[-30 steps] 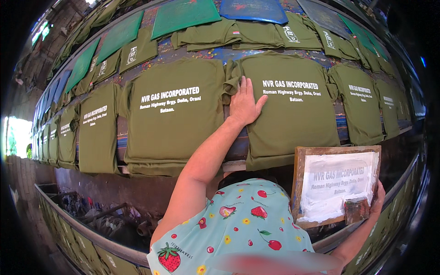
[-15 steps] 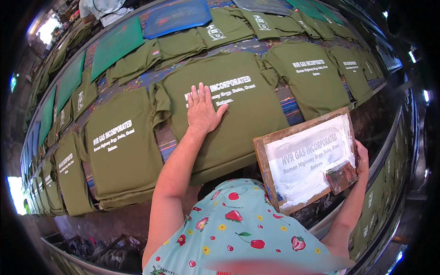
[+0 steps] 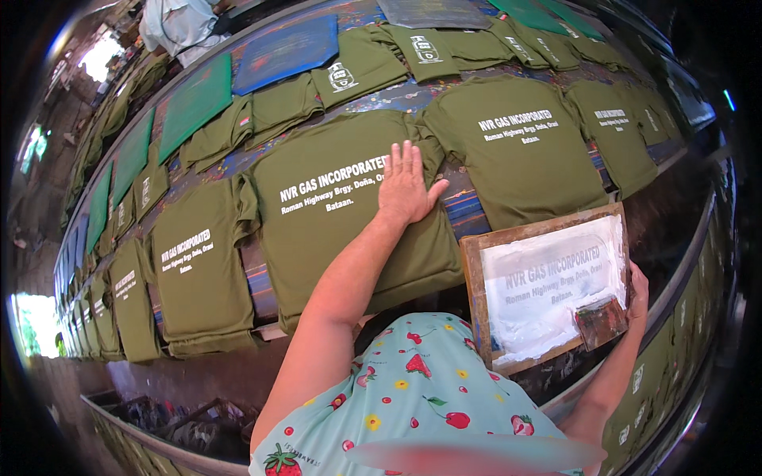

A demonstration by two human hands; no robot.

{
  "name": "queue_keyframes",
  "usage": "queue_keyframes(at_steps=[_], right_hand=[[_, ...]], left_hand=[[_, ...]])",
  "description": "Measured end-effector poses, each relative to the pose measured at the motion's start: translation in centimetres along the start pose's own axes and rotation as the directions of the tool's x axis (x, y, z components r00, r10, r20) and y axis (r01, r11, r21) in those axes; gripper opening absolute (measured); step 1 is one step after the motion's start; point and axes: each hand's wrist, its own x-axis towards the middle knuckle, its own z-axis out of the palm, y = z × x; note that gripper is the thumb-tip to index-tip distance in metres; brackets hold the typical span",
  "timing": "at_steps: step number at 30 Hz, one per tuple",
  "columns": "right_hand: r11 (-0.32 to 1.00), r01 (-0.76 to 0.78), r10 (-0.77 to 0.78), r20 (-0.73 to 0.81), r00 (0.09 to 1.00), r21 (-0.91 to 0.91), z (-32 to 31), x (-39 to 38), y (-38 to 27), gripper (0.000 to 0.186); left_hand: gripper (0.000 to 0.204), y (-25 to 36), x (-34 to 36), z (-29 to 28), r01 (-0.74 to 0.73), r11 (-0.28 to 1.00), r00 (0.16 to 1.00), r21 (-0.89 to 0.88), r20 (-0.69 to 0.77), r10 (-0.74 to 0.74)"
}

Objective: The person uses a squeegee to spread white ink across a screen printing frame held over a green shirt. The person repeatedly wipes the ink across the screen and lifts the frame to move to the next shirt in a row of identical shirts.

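Note:
My left hand (image 3: 409,186) lies flat with fingers stretched out on an olive-green T-shirt (image 3: 349,246), over the right end of its white printed lettering. At my right side, my right hand (image 3: 637,293) grips the right edge of a silk-screen frame (image 3: 479,305), which is held tilted just in front of the table edge. Its wooden border surrounds a mesh smeared with white ink (image 3: 548,325), with the lettering showing through. On the mesh's lower right corner rests a brown, ink-stained squeegee (image 3: 601,321), close to my right fingers.
More printed olive T-shirts (image 3: 508,151) lie in rows along the long, paint-spattered table. Green boards (image 3: 194,107) and a blue board (image 3: 286,49) rest along its far side. Another person (image 3: 178,28) stands at the top left. Shirts (image 3: 675,341) also lie on a rack to the right.
My left hand has slid rightward across the shirt, from the lettering's left part to its right end. The view has shifted; my right hand keeps hold of the silk-screen frame.

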Motion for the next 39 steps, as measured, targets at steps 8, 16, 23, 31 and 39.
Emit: queue_keyframes(at_steps=[8,16,23,31,39], right_hand=[[0.996,0.009,-0.011,0.025,1.0,0.085,1.2,1.2,0.2,0.076],[0.996,0.007,-0.019,0.131,0.991,0.093,6.2,-0.7,-1.8,0.081],[0.999,-0.022,0.021,0.021,1.0,0.026,9.5,-4.0,-1.2,0.084],[0.99,-0.078,0.078,0.004,0.997,0.115,8.2,-9.9,0.3,0.064],[0.964,-0.032,0.087,-0.199,0.976,0.264,7.6,-6.3,-7.4,0.06]], left_hand=[[0.107,-14.2,-7.1,-4.3,0.39,0.911,0.919,0.133,-0.116,-0.376],[0.086,-27.9,-18.5,-9.3,0.356,0.662,0.752,-0.659,-0.218,-0.622],[0.039,-14.3,-25.7,-12.4,0.048,0.664,0.897,-0.746,-0.26,-0.357],[0.115,-1.6,-28.6,-13.0,0.419,0.241,0.678,-0.875,0.478,0.558],[0.119,1.6,-23.8,-12.9,0.311,-0.245,0.92,-0.918,0.225,0.322]])
